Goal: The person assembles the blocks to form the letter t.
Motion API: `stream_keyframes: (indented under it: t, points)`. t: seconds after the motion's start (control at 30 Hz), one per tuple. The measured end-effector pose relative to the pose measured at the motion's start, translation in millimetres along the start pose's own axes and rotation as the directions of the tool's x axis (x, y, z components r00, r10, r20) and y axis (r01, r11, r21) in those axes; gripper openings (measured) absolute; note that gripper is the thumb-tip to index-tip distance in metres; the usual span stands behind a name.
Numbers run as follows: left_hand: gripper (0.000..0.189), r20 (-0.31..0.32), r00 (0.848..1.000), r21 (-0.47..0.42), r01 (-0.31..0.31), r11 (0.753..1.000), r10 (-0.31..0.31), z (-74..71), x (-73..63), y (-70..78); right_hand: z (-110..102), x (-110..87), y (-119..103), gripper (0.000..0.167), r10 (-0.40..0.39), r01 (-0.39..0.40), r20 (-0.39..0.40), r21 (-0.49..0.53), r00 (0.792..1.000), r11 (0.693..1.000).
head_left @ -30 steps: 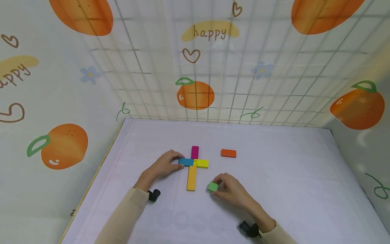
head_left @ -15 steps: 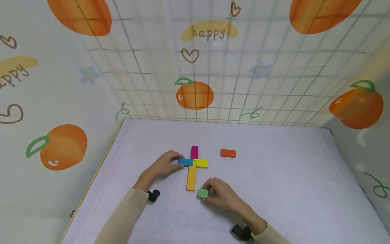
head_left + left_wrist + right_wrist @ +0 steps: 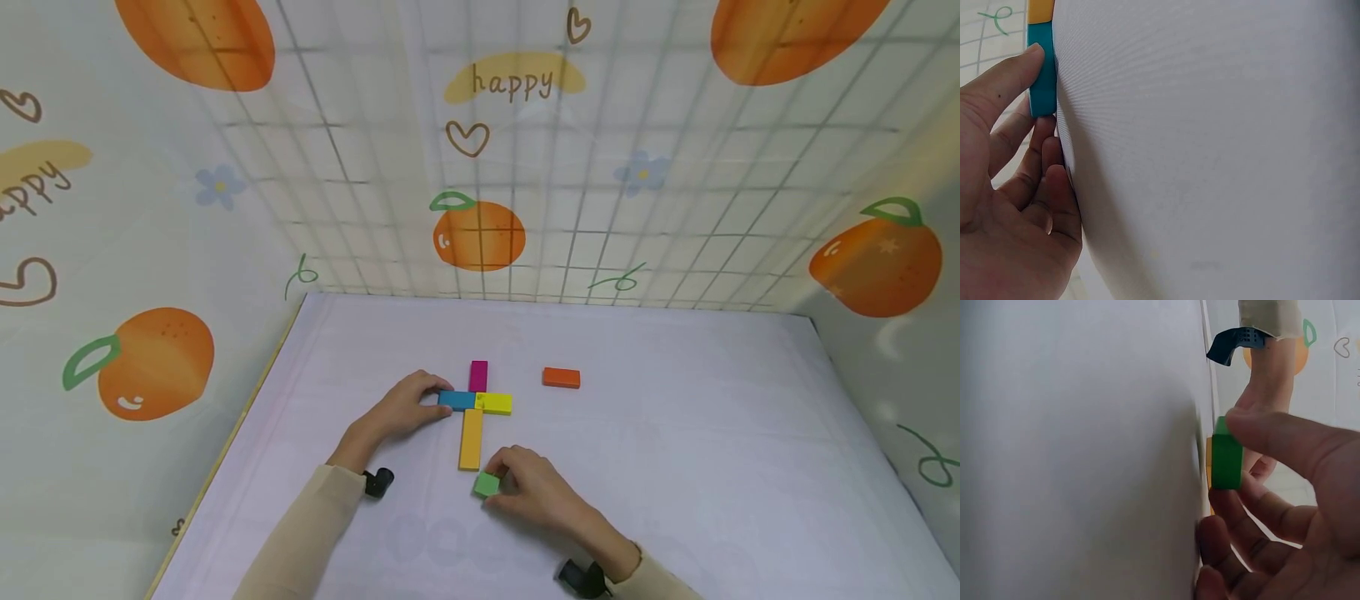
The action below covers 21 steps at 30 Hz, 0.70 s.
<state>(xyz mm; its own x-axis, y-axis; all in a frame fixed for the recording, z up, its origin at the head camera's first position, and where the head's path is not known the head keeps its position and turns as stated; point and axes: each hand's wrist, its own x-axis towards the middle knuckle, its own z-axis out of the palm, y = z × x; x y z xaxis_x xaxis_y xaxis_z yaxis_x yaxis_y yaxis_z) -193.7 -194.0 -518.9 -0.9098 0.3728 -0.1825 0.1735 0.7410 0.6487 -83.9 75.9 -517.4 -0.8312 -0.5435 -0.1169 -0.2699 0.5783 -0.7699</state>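
In the head view my left hand (image 3: 405, 406) holds the left end of a blue block (image 3: 457, 401), thumb on its near side and fingers on its far side. That block meets a yellow block (image 3: 497, 404) on its right. A magenta block (image 3: 478, 376) points away from the join, and a long amber block (image 3: 470, 439) runs toward me, so together they form a cross. Just below and right of the amber block's near end, my right hand (image 3: 536, 487) pinches a small green block (image 3: 486, 485) between thumb and fingers. The right wrist view shows the green block (image 3: 1227, 456) upright against the fingertips.
An orange block (image 3: 562, 378) lies apart at the back right of the cross. White cloth covers the table (image 3: 712, 433), and a printed curtain (image 3: 360, 150) with oranges rises behind it. Small black cameras sit at both wrists.
My right hand has carried the green block left and toward me, to near the amber block's close end. My left hand and the cross of blocks have stayed in place.
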Motion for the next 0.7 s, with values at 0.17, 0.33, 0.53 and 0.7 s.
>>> stream_keyframes:
  t: [0.17, 0.33, 0.53, 0.7]
  points:
    - [0.035, 0.003, 1.0, -0.005, -0.001, 1.0, 0.001, -0.1, 0.7, -1.0, 2.9, 3.0, -1.8, 0.033, 0.024, -0.024, -0.007, -0.03, 1.0, 0.999]
    - [0.035, 0.004, 1.0, 0.0, 0.006, 1.0, -0.006, 0.5, 0.8, -1.9, 6.6, 5.2, -2.7, 0.034, 0.028, -0.029, -0.019, -0.085, 0.999, 0.996]
    - [0.035, 0.0, 1.0, -0.004, 0.002, 1.0, -0.002, 0.8, 0.4, -1.6, 8.6, 6.3, -7.0, 0.036, 0.043, -0.046, -0.027, -0.108, 0.999, 0.993]
    - [0.035, -0.001, 1.0, -0.006, -0.004, 1.0, 0.004, 0.5, 1.3, -1.8, 10.0, 7.6, -10.8, 0.038, 0.067, -0.07, -0.027, -0.12, 0.997, 0.99]
